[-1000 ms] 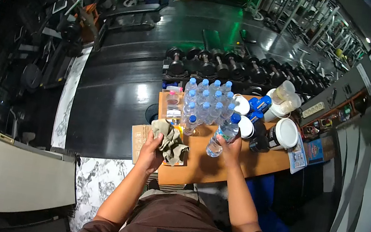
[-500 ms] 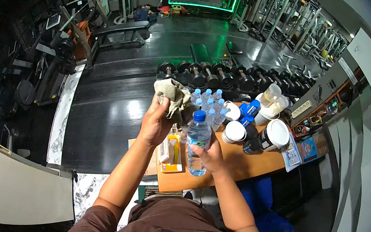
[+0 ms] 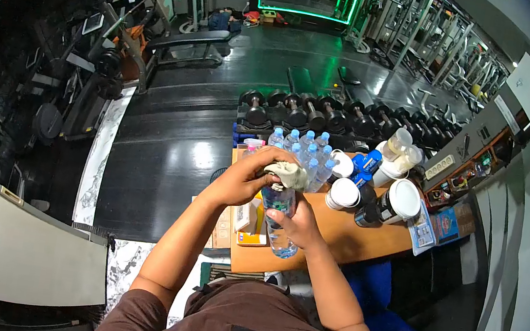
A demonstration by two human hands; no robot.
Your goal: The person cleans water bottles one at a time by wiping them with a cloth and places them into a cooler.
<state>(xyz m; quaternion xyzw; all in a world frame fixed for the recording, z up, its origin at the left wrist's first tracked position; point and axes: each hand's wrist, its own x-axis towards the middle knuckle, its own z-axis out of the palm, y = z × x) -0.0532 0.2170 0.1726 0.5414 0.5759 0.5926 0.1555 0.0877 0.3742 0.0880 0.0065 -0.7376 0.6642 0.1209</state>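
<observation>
My right hand point(image 3: 301, 222) is wrapped round a clear plastic water bottle point(image 3: 280, 244), holding it above the wooden table point(image 3: 364, 238). My left hand point(image 3: 246, 178) grips a pale, crumpled cloth point(image 3: 287, 174). The cloth lies over the top of the bottle, so the cap is hidden under it. Behind my hands, several water bottles point(image 3: 308, 151) with light blue caps stand close together on the table. Below my left wrist are a white box point(image 3: 246, 216) and a yellow package point(image 3: 253, 238).
White-lidded tubs point(image 3: 404, 198), blue cans point(image 3: 366, 167) and a dark shaker point(image 3: 367, 215) stand on the table's right side. Beyond the table runs a row of dumbbells point(image 3: 360, 121). A blue chair point(image 3: 386, 320) is tucked below the table, right of me.
My left hand has brought the cloth down and right onto the bottle's top, covering the blue cap. The right hand keeps its hold on the bottle. The view has shifted slightly.
</observation>
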